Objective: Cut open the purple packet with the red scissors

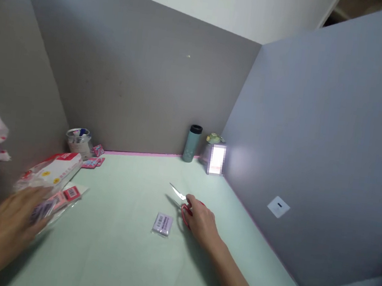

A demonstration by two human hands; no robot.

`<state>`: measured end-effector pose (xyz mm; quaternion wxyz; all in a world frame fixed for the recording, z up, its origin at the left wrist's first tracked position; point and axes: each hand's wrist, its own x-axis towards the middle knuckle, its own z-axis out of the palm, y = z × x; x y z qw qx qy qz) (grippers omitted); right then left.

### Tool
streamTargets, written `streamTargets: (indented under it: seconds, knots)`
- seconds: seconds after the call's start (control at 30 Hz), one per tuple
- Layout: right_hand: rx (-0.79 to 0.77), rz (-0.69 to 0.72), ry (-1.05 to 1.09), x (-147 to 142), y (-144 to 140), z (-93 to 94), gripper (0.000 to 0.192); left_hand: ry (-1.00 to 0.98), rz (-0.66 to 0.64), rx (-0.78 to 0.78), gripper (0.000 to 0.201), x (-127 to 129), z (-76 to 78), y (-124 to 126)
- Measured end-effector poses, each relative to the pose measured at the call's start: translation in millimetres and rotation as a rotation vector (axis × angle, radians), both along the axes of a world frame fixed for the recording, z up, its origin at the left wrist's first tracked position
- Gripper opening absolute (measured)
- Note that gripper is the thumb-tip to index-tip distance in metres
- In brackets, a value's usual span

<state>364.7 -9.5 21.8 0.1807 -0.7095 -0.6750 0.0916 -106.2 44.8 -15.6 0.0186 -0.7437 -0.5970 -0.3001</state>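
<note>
The right hand [202, 221] lies on the pale green desk surface [122, 246], its fingers closed around the red handles of a pair of steel-bladed scissors [182, 202]; the blades point away toward the back wall and rest on or just above the desk, which of the two I cannot tell. Just to the left of that hand lies a small flat lilac packet with a barcode [163, 223], near the scissors but not touching them.

The left hand [10, 223] is blurred at the lower left edge; its fingers spread over a crinkled clear plastic bag of red-and-white boxed goods [52, 181], pressing on it; whether they grip it I cannot tell.

The desk is walled on three sides by grey partition panels [143, 77]; a pink strip runs along the back and right edges. The broad middle of the desk, between the two hands, lies open; clutter keeps to the rims: a clear round jar [79, 141] and small pink packets [93, 161] at the back left, a teal tumbler with a black lid [192, 143] in the back right corner beside a pixelated, unreadable object. A pale pink-patterned thing at the far left edge is cut off and hard to make out.
</note>
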Motion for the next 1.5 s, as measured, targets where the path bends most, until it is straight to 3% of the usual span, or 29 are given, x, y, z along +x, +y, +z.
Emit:
streamTargets:
  seconds: [0.1, 0.2, 0.3, 0.37, 0.47, 0.6, 0.67, 0.77, 0.83, 0.93, 1.1, 1.27, 1.4, 1.5]
  knots:
    - [0.031, -0.005, 0.036, -3, -2, 4.6, 0.024, -0.070, -0.263, -0.071, 0.043, 78, 0.7, -16]
    - [0.041, -0.001, 0.035, -5, -3, 5.1, 0.024, -0.175, -0.539, -0.341, 0.044, 166, -0.4, -25]
    - [0.028, 0.015, 0.012, -4, -2, -0.1, 0.015, -0.192, -0.620, -0.407, 0.050, 229, -2.8, -21]
    - [0.021, 0.020, 0.003, -3, -1, -4.8, 0.013, -0.207, -0.629, -0.435, 0.049, 248, -2.6, -18]
    - [0.018, 0.033, 0.016, -4, -1, -7.8, 0.012, -0.254, -0.607, -0.471, 0.039, 246, 1.7, -22]
    - [0.027, 0.048, 0.125, -14, -8, 2.5, 0.018, -0.339, -0.499, -0.565, 0.018, 216, 9.9, -47]
    - [-0.029, 0.095, 0.448, -23, -13, 10.8, 0.023, -0.498, -0.466, -0.642, 0.016, 202, 12.2, -61]
    - [-0.256, 0.233, 1.064, -42, -22, 18.0, 0.048, -0.957, -0.423, -0.763, 0.033, 194, 11.5, -79]
    - [-0.379, 0.264, 1.241, -56, -28, 16.8, 0.066, -1.165, -0.355, -0.783, 0.043, 196, 8.2, -87]
    - [-0.405, 0.236, 1.292, -71, -33, 9.6, 0.067, -1.335, -0.276, -0.799, 0.050, 202, 0.9, -92]
    - [-0.380, 0.186, 1.291, -77, -31, -1.0, 0.059, -1.296, -0.345, -0.888, 0.050, 201, -9.5, -90]
    - [-0.460, 0.174, 1.378, -75, -27, -4.1, 0.063, -1.286, -0.285, -1.039, 0.053, 187, -12.0, -84]
    - [-0.438, 0.169, 1.401, -80, -28, -8.4, 0.064, -1.181, -0.345, -1.001, 0.049, 174, -12.9, -79]
    - [-0.517, 0.188, 1.413, -88, -34, -14.8, 0.070, -1.104, -0.333, -0.903, 0.048, 169, -13.4, -75]
